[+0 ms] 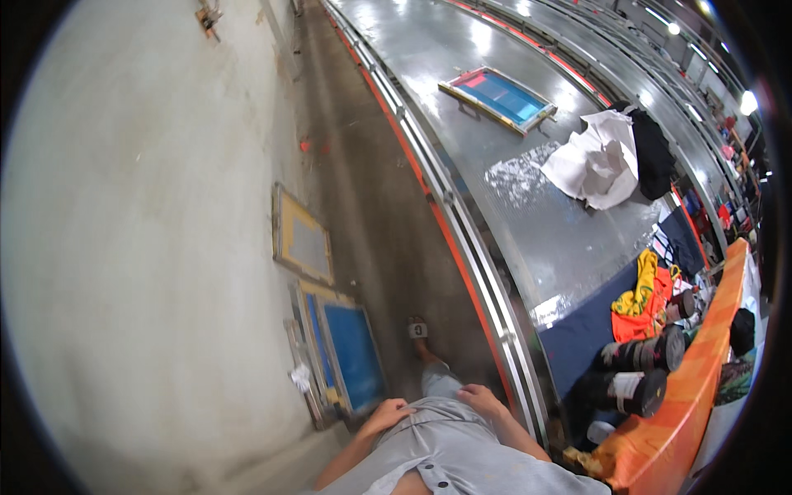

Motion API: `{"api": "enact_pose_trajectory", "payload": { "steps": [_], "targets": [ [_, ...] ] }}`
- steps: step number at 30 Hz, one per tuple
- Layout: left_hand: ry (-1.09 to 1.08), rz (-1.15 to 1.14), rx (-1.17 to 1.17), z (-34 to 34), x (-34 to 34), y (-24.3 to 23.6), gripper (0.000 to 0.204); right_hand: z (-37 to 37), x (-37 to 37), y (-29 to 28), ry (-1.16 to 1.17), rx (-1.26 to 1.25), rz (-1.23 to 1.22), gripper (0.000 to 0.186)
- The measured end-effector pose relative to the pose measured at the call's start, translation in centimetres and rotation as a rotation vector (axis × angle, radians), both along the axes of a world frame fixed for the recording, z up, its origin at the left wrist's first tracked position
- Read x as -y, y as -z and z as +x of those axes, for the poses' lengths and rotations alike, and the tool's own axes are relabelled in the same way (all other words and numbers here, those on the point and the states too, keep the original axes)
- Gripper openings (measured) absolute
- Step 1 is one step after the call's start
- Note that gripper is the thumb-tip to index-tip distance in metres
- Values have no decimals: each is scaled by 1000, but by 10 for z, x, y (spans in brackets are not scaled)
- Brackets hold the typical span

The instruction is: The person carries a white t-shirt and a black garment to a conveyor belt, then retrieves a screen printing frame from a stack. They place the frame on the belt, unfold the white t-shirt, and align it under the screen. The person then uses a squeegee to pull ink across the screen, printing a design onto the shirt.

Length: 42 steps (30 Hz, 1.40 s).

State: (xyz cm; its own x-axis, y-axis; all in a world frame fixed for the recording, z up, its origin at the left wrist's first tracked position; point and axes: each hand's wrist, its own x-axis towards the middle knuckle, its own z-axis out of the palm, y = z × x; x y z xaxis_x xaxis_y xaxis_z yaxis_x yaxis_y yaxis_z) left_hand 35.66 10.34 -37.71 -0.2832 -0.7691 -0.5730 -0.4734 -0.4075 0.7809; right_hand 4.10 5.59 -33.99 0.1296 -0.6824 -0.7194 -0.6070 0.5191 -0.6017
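Observation:
Both my hands are low in the picture, at the waist of my grey shirt (450, 445). My left hand (386, 417) has its fingers bent in against the shirt's left side, seeming to pinch the cloth. On the other side, my right hand (485, 402) is curled at the shirt's lower edge, above my light-coloured shorts (439, 381). Its fingertips are partly hidden. One foot in a sandal (418, 329) is ahead on the dark floor. Nearest my left hand, a blue-meshed screen frame (355, 355) leans by the wall with other frames.
A yellow-edged frame (304, 238) leans farther along the pale wall (148, 231). To the right, a long table (569, 256) with a metal rail (487, 305) bears a blue screen (499, 95), crumpled white sheet (602, 157), black cloth (654, 157), dark tubs (639, 392) and an orange panel (693, 388).

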Motion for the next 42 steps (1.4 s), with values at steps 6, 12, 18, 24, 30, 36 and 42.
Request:
{"api": "enact_pose_trajectory", "payload": {
  "steps": [6,12,18,24,30,36,42],
  "targets": [
    [-199,446,-252,120,158,-47,27,62,215,-68,-256,95,-144,42],
    [-452,-263,415,107,322,-64,20,146,383,-38,65,-246,-161,28],
    [133,-52,-264,154,513,-136,30,152,526,9,-306,-201,-84,37],
    [403,-77,-119,205,717,-187,23,229,692,-76,-140,143,-334,35],
    [713,-802,-7,205,854,-137,8,249,828,-130,490,205,-585,26],
    [655,-1023,-14,195,998,-161,9,162,952,-83,1552,755,-426,25],
    [686,-779,-17,195,1125,-186,6,63,1081,-33,1967,624,-398,88]
  ]
}}
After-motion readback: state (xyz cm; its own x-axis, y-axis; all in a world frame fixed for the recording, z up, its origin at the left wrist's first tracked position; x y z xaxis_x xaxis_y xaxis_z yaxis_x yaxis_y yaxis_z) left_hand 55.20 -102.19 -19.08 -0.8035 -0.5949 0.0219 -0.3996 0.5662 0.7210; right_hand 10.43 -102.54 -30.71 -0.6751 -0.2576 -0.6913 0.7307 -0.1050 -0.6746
